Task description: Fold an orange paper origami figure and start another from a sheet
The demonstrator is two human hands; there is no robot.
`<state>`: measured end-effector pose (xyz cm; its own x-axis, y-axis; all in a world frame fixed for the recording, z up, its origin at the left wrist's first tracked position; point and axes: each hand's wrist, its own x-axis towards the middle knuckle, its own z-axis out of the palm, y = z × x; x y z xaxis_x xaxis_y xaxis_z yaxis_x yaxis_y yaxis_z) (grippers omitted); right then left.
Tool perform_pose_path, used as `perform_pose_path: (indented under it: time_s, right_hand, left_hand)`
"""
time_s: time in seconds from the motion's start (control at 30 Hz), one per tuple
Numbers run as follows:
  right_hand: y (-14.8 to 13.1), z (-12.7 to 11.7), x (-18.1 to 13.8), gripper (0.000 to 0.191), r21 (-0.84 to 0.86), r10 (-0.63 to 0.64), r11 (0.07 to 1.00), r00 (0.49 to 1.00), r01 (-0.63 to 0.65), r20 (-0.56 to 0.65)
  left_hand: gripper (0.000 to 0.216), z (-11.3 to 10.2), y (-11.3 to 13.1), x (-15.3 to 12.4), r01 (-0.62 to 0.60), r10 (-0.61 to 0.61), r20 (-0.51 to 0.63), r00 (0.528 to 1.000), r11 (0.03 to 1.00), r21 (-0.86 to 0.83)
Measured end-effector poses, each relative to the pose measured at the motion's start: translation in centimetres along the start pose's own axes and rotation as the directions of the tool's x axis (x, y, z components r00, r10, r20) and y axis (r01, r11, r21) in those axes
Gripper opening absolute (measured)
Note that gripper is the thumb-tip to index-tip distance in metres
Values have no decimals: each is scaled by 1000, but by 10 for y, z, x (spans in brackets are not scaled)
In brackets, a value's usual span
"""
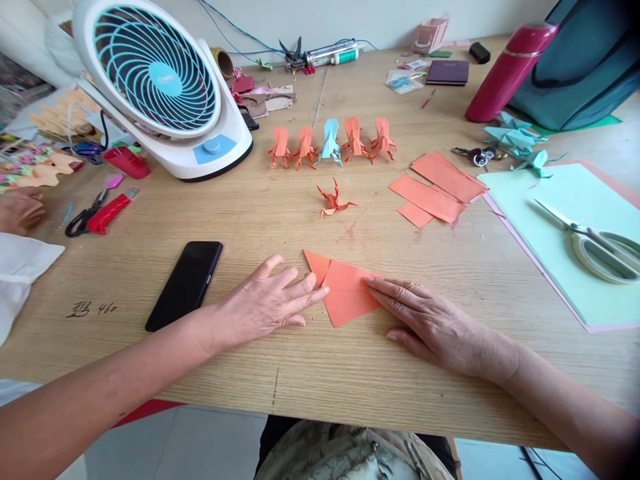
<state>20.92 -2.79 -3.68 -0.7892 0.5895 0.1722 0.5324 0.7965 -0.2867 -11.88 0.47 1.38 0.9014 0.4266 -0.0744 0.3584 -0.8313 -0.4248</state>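
An orange sheet of paper point(347, 293) lies on the wooden table in front of me, with a folded triangular flap at its upper left. My left hand point(273, 297) is spread, and a fingertip touches the paper's left edge. Fingers of my right hand point(425, 320) lie flat on the paper's right side, covering that edge. Beyond the paper sits a small folded orange paper figure with thin legs point(335, 200). Behind it stands a row of several folded figures, orange ones and a blue one point(330, 141). Orange paper strips point(430, 193) lie to the right.
A black phone point(185, 285) lies left of my left hand. A white fan point(165, 87) stands behind it, near a red cutter point(113, 212). At right, scissors point(595, 243) rest on pale green sheets point(540, 220). Another person's hand point(20, 210) is at far left.
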Motion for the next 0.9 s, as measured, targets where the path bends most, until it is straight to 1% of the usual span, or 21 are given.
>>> perform_pose_path:
  time_s: [0.1,0.23,0.3,0.37,0.47,0.5,0.57,0.63,0.7,0.8,0.9]
  right_hand:
    - [0,1,-1,67,-8,-5,1000,1000,5,-1]
    - [0,1,0,68,-7,-9,1000,1000,9,-3]
    - [0,1,0,69,-1,-9,1000,1000,9,-5]
    - [1,1,1,69,6,-9,1000,1000,9,-9]
    - [1,1,1,67,12,-12,1000,1000,12,-11]
    - [1,1,1,67,11,-11,1000,1000,12,-10]
    - [1,1,1,64,7,-13,1000,1000,13,-10]
    - [0,1,1,61,5,-17,1000,1000,17,-12]
    - [-1,0,1,59,10,-20,1000,1000,20,-17]
    - [-1,0,2,60,35,-14,999,999,15,-32]
    - [-1,-1,2,61,66,-2,998,999,5,-38]
  left_hand:
    - [57,-1,0,-6,26,-26,27,999,1000,-3]
    - [56,-2,1,-12,58,-58,18,998,998,-30]
    - [54,-3,2,-13,73,-73,-3,997,996,-52]
    - [45,-5,3,-10,95,-99,-47,994,993,-69]
    - [35,-7,8,3,131,-144,-133,981,986,-106]
    - [35,-8,11,10,126,-147,-157,977,983,-134]
    - [43,-7,19,26,70,-104,-173,979,979,-193]
    - [47,-4,26,42,43,-77,-156,985,976,-215]
    - [43,0,30,51,34,-67,-145,987,975,-220]
    - [36,3,30,50,11,-47,-163,985,977,-213]
    - [33,2,24,36,-7,-31,-181,983,980,-201]
